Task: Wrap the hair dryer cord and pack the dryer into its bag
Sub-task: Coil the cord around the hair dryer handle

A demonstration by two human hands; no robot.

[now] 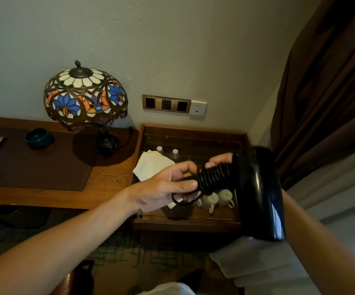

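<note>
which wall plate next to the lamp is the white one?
The rightmost plate, nearest the curtain. The three sockets left of it sit in one bronze frame with dark faces; this one is plain white, set apart at the row's end.

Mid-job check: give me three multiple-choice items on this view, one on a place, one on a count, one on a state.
1. The lamp stands:
A. on the desk
B. on the floor
C. inside the glass-topped cabinet

2. Dark sockets in the bronze wall panel:
A. one
B. three
C. five

3. The cord is:
A. plugged into the wall
B. mostly coiled round the dryer handle
C. lying loose on the desk

Answers: 1 A, its base sits on the desk; 2 B, three show; 3 B, tight coils cover the handle of the hair dryer.
</note>
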